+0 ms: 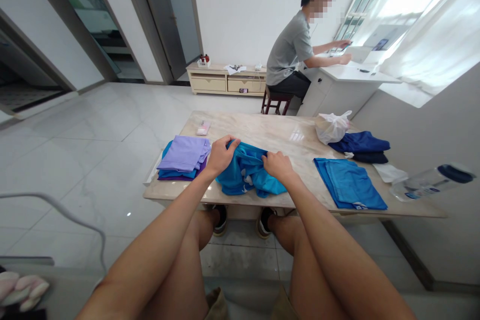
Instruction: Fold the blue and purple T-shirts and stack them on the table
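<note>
Garment (233, 178), blue with white print, sits bunched on desk (240, 122), far edge raised; left hand (222, 154) and right hand (278, 165) each pinch that edge. Looks like edge-straightening step; smoothing folds calls for even outward pull.

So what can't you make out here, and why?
All in the head view:
- The full print on the blue cloth between the hands: hidden by bunched folds.
- Some fingertips of the left hand and right hand: hidden by the hands themselves and the cloth.
- What's in the white plastic bag: hidden by its film.
- Wording on the clear bottle: small and blurred.
- Details of the pink packet: too small.
</note>
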`<act>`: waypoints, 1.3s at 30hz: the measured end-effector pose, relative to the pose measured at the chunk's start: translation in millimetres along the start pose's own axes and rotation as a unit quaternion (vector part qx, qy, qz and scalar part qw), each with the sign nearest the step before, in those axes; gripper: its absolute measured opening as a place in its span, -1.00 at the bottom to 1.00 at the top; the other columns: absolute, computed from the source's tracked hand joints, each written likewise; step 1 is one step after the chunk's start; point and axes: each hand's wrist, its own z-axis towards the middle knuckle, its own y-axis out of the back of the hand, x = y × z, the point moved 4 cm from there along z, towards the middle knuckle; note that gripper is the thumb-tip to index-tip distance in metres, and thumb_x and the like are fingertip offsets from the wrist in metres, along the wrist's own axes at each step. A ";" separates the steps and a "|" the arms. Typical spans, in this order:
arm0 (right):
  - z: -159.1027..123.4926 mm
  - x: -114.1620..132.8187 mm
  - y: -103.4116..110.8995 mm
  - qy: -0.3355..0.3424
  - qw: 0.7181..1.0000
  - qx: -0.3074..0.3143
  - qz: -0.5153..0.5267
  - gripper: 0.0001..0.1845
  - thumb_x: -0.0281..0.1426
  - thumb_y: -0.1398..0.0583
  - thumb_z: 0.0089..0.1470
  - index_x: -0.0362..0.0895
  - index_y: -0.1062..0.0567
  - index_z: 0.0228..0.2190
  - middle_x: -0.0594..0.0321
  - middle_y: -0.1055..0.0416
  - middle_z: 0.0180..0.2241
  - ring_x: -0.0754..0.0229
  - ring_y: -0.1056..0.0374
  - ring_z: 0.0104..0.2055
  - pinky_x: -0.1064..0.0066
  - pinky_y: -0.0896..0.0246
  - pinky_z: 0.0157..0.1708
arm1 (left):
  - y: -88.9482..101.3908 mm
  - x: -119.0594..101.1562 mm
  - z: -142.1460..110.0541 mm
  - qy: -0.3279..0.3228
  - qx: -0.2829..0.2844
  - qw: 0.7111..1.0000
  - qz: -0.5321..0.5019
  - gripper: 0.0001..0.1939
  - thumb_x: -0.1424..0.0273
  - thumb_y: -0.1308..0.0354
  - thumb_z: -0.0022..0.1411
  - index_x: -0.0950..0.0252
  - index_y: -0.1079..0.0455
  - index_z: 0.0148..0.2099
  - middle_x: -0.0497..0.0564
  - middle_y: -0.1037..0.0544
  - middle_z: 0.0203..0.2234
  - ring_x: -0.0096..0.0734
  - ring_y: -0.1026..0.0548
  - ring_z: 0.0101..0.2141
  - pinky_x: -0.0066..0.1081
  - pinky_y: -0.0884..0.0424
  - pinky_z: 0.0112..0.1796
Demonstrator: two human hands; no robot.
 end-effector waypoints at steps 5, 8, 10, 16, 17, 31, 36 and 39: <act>-3.1 -1.9 13.4 -0.032 0.997 -0.069 -0.016 -0.48 -0.08 -0.11 0.48 -0.25 -0.55 0.11 -0.32 -0.60 0.05 -0.32 -0.37 0.26 -0.13 -0.13 0.22 | -10.3 -1.3 -5.1 -0.004 0.078 0.996 0.030 -0.68 0.11 -0.17 0.40 0.23 -0.56 -0.25 0.02 -0.67 -0.34 -0.21 -0.57 -0.26 -0.31 -0.40 -0.12; -4.0 -5.5 13.9 -0.033 0.996 -0.079 -0.025 -0.52 -0.10 -0.21 0.41 -0.23 -0.51 0.10 -0.28 -0.61 0.03 -0.31 -0.33 0.28 -0.09 -0.13 0.20 | -14.5 1.7 -8.2 0.009 0.104 0.993 0.051 -0.66 0.06 -0.25 0.36 0.22 -0.61 -0.24 0.03 -0.69 -0.32 -0.18 -0.60 -0.23 -0.31 -0.41 -0.13; -4.2 -6.3 12.3 -0.030 0.996 -0.082 -0.021 -0.54 -0.13 -0.24 0.39 -0.21 -0.48 0.12 -0.26 -0.61 0.04 -0.29 -0.32 0.26 -0.04 -0.15 0.16 | -15.9 4.8 -9.7 0.020 0.107 0.992 0.070 -0.67 0.03 -0.35 0.28 0.20 -0.66 -0.24 0.04 -0.72 -0.29 -0.13 -0.63 -0.20 -0.30 -0.43 -0.12; -4.5 -2.0 12.1 -0.003 0.996 -0.091 -0.023 -0.59 -0.25 -0.27 0.35 -0.18 -0.45 0.14 -0.23 -0.57 0.12 -0.29 -0.30 0.28 -0.01 -0.17 0.16 | -12.7 18.4 -9.6 0.046 0.088 0.981 0.169 -0.70 0.04 -0.43 0.18 0.16 -0.72 -0.25 0.10 -0.73 -0.31 -0.01 -0.64 -0.19 -0.27 -0.42 -0.19; -4.8 -1.9 12.5 -0.003 0.996 -0.090 -0.022 -0.59 -0.27 -0.26 0.35 -0.17 -0.45 0.14 -0.22 -0.56 0.13 -0.30 -0.29 0.28 -0.01 -0.17 0.16 | -11.9 20.2 -9.5 0.046 0.087 0.978 0.183 -0.69 0.03 -0.44 0.16 0.15 -0.71 -0.25 0.10 -0.73 -0.30 0.00 -0.63 -0.19 -0.28 -0.41 -0.20; -9.3 4.2 9.4 0.074 0.995 -0.038 -0.055 -0.50 -0.55 -0.13 0.31 -0.18 -0.43 0.24 -0.19 -0.46 0.22 -0.25 -0.30 0.27 0.06 -0.27 0.10 | 9.6 15.8 -4.8 0.087 -0.014 0.963 0.253 -0.79 0.18 -0.25 0.39 0.13 -0.67 -0.18 0.12 -0.70 -0.34 -0.04 -0.59 -0.28 -0.29 -0.25 -0.31; -8.6 5.4 14.1 0.082 0.993 -0.058 -0.056 -0.50 -0.60 -0.07 0.30 -0.17 -0.44 0.21 -0.16 -0.46 0.22 -0.22 -0.34 0.25 0.08 -0.29 0.08 | 19.2 17.1 -3.5 0.107 -0.042 0.962 0.247 -0.83 0.22 -0.27 0.38 0.12 -0.66 -0.21 0.09 -0.69 -0.36 -0.06 -0.58 -0.30 -0.29 -0.26 -0.30; -8.1 7.8 17.8 0.096 0.992 -0.072 -0.045 -0.46 -0.63 -0.09 0.28 -0.16 -0.42 0.24 -0.11 -0.44 0.25 -0.17 -0.36 0.23 0.14 -0.31 0.06 | 22.9 19.7 -3.8 0.106 -0.053 0.963 0.240 -0.83 0.23 -0.26 0.38 0.13 -0.63 -0.23 0.09 -0.68 -0.36 -0.07 -0.58 -0.31 -0.28 -0.26 -0.29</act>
